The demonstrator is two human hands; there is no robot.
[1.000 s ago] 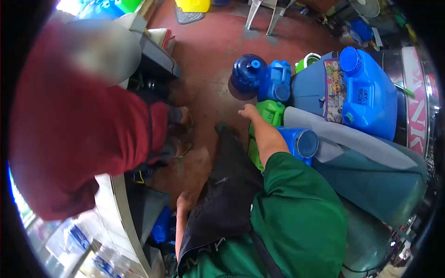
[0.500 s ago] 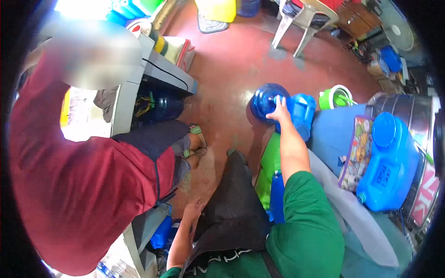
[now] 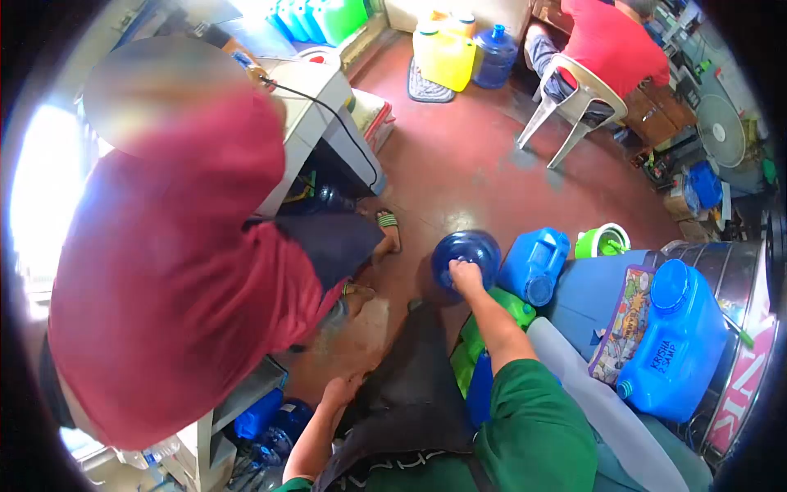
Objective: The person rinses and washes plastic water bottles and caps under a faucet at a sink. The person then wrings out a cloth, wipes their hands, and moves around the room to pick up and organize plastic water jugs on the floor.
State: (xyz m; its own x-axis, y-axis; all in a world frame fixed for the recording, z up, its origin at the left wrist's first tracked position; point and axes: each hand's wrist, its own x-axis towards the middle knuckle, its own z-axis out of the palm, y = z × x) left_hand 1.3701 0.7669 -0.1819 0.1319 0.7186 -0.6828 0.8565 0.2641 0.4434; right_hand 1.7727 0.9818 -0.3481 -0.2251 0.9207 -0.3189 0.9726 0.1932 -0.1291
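Note:
My right hand [image 3: 466, 277] is closed around the top of a round, clear blue water jug [image 3: 469, 246] that stands on the red floor. The neck of the jug is hidden under the fingers. My left hand [image 3: 340, 391] hangs low beside my dark apron [image 3: 410, 377], loosely bent and with nothing visible in it. Just right of the jug is a blue slim water container [image 3: 534, 266] with its round cap facing me. A green container [image 3: 475, 332] lies nearer, partly covered by my right forearm.
A person in a maroon shirt [image 3: 180, 287] leans over a counter [image 3: 307, 107] on my left. Another person in red sits on a plastic chair [image 3: 578, 90] at the back. A lettered blue container [image 3: 676, 344] rests at right. Yellow containers [image 3: 445, 61] stand far ahead.
My right hand has gone from spread fingers over the jug to closed on its top. The view has tilted up, showing the seated person. The person in maroon has shifted.

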